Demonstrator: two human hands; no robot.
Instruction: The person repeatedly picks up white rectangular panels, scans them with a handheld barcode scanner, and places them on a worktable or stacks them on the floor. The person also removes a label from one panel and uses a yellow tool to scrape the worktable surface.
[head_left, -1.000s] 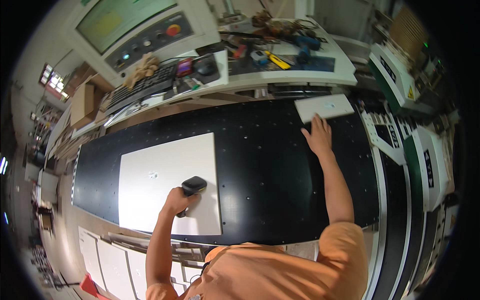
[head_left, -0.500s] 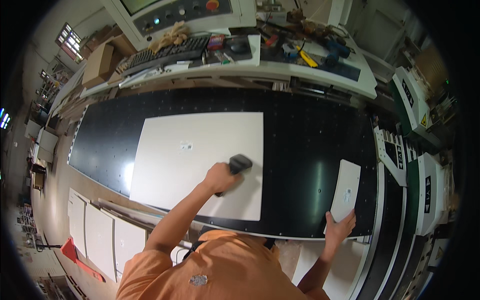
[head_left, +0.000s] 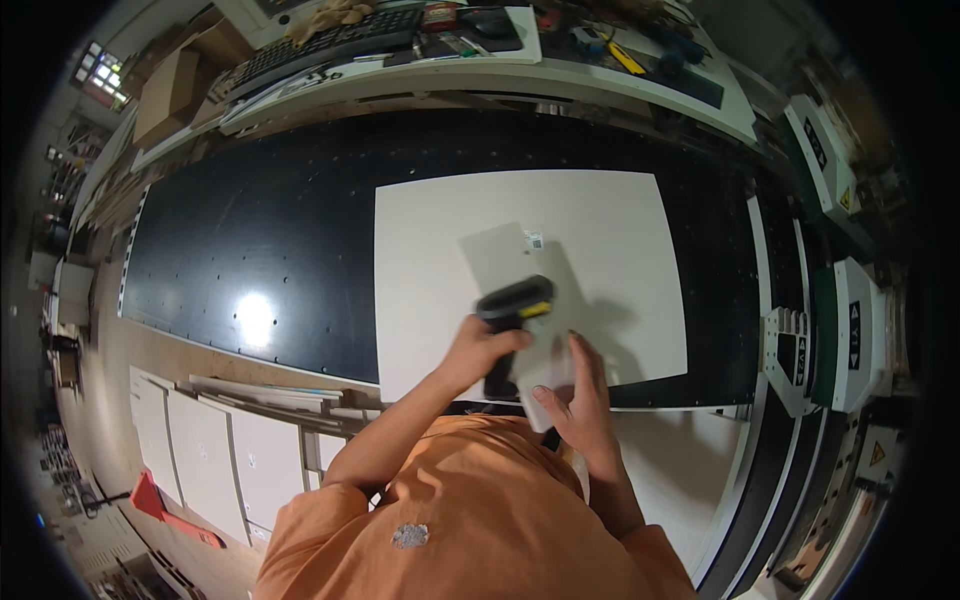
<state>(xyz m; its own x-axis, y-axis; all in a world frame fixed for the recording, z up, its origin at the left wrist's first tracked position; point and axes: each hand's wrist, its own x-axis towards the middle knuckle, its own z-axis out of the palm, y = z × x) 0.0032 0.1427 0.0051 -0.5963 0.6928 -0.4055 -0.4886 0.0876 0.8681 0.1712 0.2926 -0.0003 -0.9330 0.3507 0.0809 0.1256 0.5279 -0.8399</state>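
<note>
My left hand (head_left: 474,352) is wrapped round the grip of a black handheld barcode scanner (head_left: 515,298) with a yellow mark. The scanner is held above a large white panel (head_left: 625,265), which lies on the black machine table (head_left: 240,215) and bears a small label (head_left: 536,240). Just right of the scanner, close to my body, my right hand (head_left: 583,408) has its fingers round a narrow white panel (head_left: 537,385). Motion smears this narrow piece, and its far end is hard to tell from the large panel and the shadows.
Behind the table, a ledge carries a keyboard (head_left: 330,45), a yellow-handled tool (head_left: 627,60) and several other tools. A cardboard box (head_left: 170,100) stands at the far left. White panels (head_left: 200,450) lean at the near left, beside a red bracket (head_left: 170,515). Machine housings (head_left: 852,335) line the right.
The large panel has shifted right across the table. My right hand has brought the narrow panel from the right end towards my middle, beside the scanner. The view has tipped downward.
</note>
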